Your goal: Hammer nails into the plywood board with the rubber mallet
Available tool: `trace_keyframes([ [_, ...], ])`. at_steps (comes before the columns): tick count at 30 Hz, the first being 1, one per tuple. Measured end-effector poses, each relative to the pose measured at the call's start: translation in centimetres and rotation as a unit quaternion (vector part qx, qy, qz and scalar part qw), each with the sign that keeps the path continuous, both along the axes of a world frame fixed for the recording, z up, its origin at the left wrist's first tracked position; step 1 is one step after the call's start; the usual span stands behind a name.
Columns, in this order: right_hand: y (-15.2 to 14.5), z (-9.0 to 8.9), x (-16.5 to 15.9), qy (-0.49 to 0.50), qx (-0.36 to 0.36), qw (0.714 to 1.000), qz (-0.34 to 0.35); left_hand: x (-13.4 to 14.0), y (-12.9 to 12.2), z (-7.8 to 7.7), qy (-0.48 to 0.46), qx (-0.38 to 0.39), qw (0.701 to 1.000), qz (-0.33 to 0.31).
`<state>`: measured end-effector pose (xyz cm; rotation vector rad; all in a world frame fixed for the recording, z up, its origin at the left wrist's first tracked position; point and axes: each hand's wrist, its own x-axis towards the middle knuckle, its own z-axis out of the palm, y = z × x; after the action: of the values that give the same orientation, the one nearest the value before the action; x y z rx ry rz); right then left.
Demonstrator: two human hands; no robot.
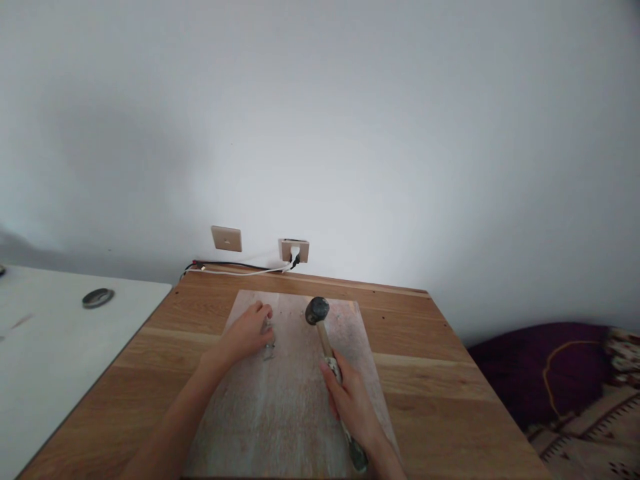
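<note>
My right hand (pixel 347 393) is closed around the handle of a mallet (pixel 317 311) with a dark, rounded head. The head is over the far part of a worn, pale board (pixel 280 413), and the handle slants down to the right. At the board's left side, my left hand (pixel 250 330) has its fingers curled with the thumb opposite. Something small and shiny shows between them, too small to name. Just beside the thumb lie several thin metal pieces (pixel 270 348) that look like nails. Tiny marks or points dot the board's far part near the mallet head.
The board rests on a wooden table (pixel 430 387) against a white wall. A socket (pixel 295 251) holds plugs, with cables (pixel 240 270) along the table's back edge. At left, a white surface (pixel 45 360) bears a dark round object (pixel 98 298). Purple cloth (pixel 540 367) lies at right.
</note>
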<state>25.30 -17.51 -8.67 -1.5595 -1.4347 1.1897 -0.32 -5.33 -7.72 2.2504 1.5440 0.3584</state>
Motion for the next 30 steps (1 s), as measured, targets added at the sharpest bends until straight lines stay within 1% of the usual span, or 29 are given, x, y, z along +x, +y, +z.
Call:
trace_keyframes([
  [5, -0.5, 0.3, 0.2, 0.003, -0.006, 1.0, -0.008, 0.3, 1.2, 0.1, 0.051, 0.014, 0.996, -0.07],
  [7, -0.6, 0.5, 0.2, 0.005, -0.011, 1.0, -0.011, 0.2, 1.6, -0.1, 0.047, 0.021, 0.996, -0.068],
  [10, -0.8, 0.7, 0.2, 0.007, -0.004, 1.0, -0.014, 0.3, 2.0, -0.4, -0.002, 0.021, 0.998, -0.055],
  [12, -0.8, 0.7, 0.2, 0.008, -0.005, 1.0, -0.016, 0.8, 2.4, -0.5, -0.045, 0.02, 0.997, -0.06],
  [14, -0.8, 0.7, 0.1, 0.007, -0.008, 1.0, -0.016, 1.6, 2.9, -0.6, -0.068, 0.03, 0.994, -0.076],
  [19, -1.1, 0.4, 0.2, 0.014, -0.006, 1.0, -0.007, 3.6, 4.0, -0.9, -0.045, 0.069, 0.992, -0.09],
  [21, -1.2, 0.4, 0.2, 0.016, -0.008, 1.0, -0.009, 3.8, 4.3, -1.0, -0.043, 0.078, 0.992, -0.091],
  [25, -1.3, 0.3, 0.2, 0.021, -0.014, 1.0, -0.011, 4.0, 4.6, -1.4, -0.055, 0.072, 0.989, -0.119],
  [27, -1.2, 0.2, 0.0, 0.022, -0.015, 1.0, -0.011, 4.2, 4.7, -1.8, -0.073, 0.06, 0.989, -0.11],
  [30, -0.9, 0.2, -0.2, 0.018, -0.015, 1.0, -0.004, 4.5, 4.7, -2.5, -0.118, 0.045, 0.99, -0.058],
])
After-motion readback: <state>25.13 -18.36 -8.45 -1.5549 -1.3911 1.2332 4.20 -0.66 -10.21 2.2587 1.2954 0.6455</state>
